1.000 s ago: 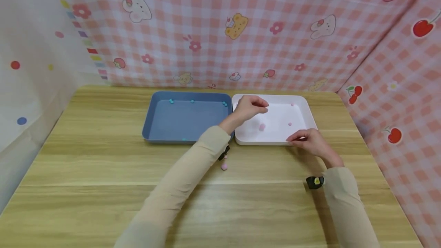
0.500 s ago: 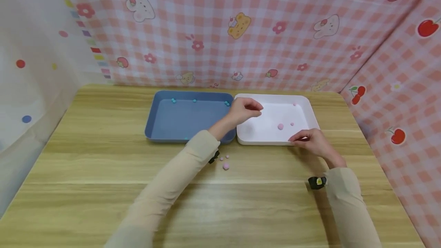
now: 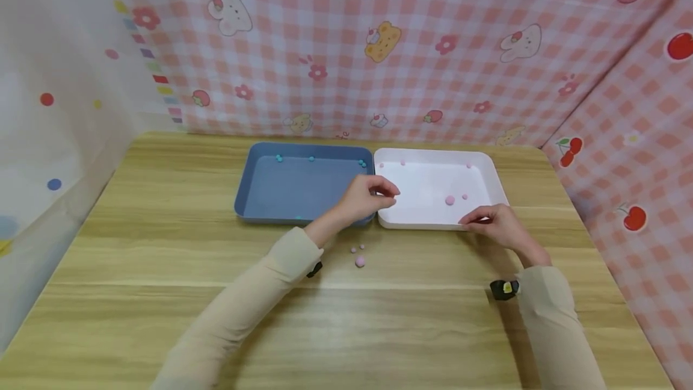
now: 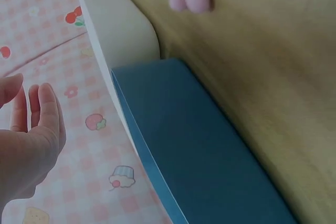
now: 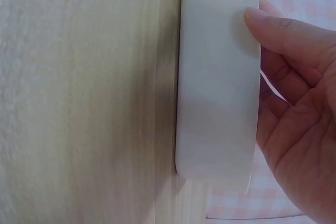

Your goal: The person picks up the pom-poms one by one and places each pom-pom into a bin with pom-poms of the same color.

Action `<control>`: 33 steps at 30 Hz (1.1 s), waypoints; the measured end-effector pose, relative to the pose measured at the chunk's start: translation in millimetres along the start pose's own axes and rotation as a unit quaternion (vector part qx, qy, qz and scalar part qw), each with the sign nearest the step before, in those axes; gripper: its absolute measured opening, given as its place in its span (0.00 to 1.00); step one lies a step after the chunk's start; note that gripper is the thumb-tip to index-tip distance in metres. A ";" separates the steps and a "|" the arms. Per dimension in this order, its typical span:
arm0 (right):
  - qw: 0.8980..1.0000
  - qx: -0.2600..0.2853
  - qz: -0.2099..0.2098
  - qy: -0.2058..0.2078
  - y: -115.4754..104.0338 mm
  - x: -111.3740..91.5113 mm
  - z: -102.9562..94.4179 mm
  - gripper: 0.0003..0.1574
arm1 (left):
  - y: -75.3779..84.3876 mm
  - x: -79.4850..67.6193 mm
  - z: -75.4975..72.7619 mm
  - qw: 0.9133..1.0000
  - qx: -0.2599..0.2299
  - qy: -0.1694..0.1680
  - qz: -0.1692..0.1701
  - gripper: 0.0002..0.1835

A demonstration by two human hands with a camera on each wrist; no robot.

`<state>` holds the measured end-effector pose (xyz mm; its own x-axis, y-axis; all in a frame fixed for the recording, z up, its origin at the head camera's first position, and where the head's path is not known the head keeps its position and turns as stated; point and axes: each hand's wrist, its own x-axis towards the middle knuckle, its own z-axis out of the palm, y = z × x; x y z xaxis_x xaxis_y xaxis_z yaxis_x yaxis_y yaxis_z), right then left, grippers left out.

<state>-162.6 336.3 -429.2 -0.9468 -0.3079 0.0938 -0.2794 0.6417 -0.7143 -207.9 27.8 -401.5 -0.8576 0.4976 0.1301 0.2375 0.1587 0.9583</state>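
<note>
My left hand (image 3: 369,197) hovers over the seam between the blue tray (image 3: 292,191) and the white tray (image 3: 414,212). In the left wrist view, a gap shows between its thumb and relaxed fingers (image 4: 48,108), with nothing between them. My right hand (image 3: 498,225) pinches the front wall of the white tray, thumb (image 5: 278,30) outside and fingers inside. Several small pink balls lie in the white tray, the biggest (image 3: 450,200) toward its right half. On the table before the trays are a larger pink ball (image 3: 360,262) and two tiny ones (image 3: 353,250).
Several small turquoise balls (image 3: 279,158) lie in the blue tray, mostly along its back wall. Both trays stand side by side on a wooden table (image 3: 346,330). A pink checked cloth (image 3: 335,47) hangs behind the table.
My left hand has drawn back from over the white tray, left and nearer. The biggest pink ball has rolled right inside that tray. The right hand keeps its hold.
</note>
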 end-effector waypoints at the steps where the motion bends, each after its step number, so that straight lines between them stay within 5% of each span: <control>1: 1.000 0.001 0.000 0.001 0.5 0.1 0.0 0.04 | -0.4 -2.4 -0.5 1.000 -0.002 -0.001 0.003 0.07; 8: 1.000 -0.004 0.007 -0.005 0.5 0.6 0.8 0.03 | -3.6 -22.7 -5.4 1.000 -0.014 -0.010 0.010 0.07; 23: 1.000 -0.005 -0.010 0.001 0.2 -0.1 -0.3 0.03 | -18.1 -62.1 -0.7 0.996 -0.045 -0.023 -0.070 0.09; 33: 1.000 -0.005 -0.015 0.002 2.2 0.6 1.4 0.04 | -30.6 -77.3 0.4 0.997 -0.004 -0.055 -0.047 0.08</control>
<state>-163.6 336.5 -431.6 -0.9386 -0.3239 0.1187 -0.3095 0.6387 -0.7044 -148.7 -15.2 -441.0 -0.8203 0.5718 0.0116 0.1544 0.2018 0.9672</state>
